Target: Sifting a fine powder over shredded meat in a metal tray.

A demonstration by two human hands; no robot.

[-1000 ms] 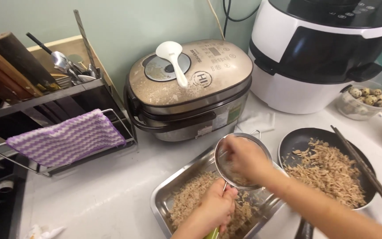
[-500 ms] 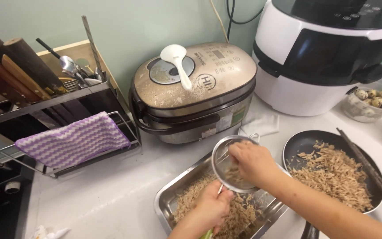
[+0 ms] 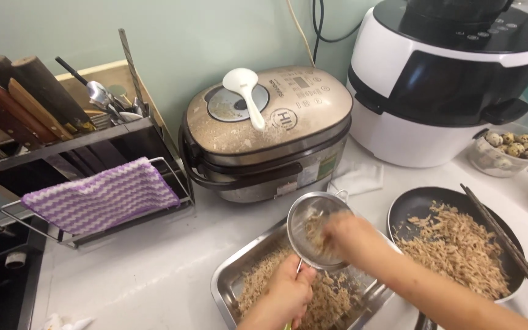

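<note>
My left hand grips the handle of a round metal mesh strainer and holds it tilted over a rectangular steel tray. The tray holds fine brown shredded flakes. My right hand is blurred and presses into the flakes inside the strainer. To the right sits a black pan filled with coarser brown shreds.
Dark chopsticks lie across the pan's right rim. A beige rice cooker carries a white paddle. A white and black appliance, a bowl of speckled eggs, a knife rack and a purple striped cloth surround the counter.
The view has shifted slightly. My right hand keeps rubbing inside the strainer, which stays over the tray in my left hand.
</note>
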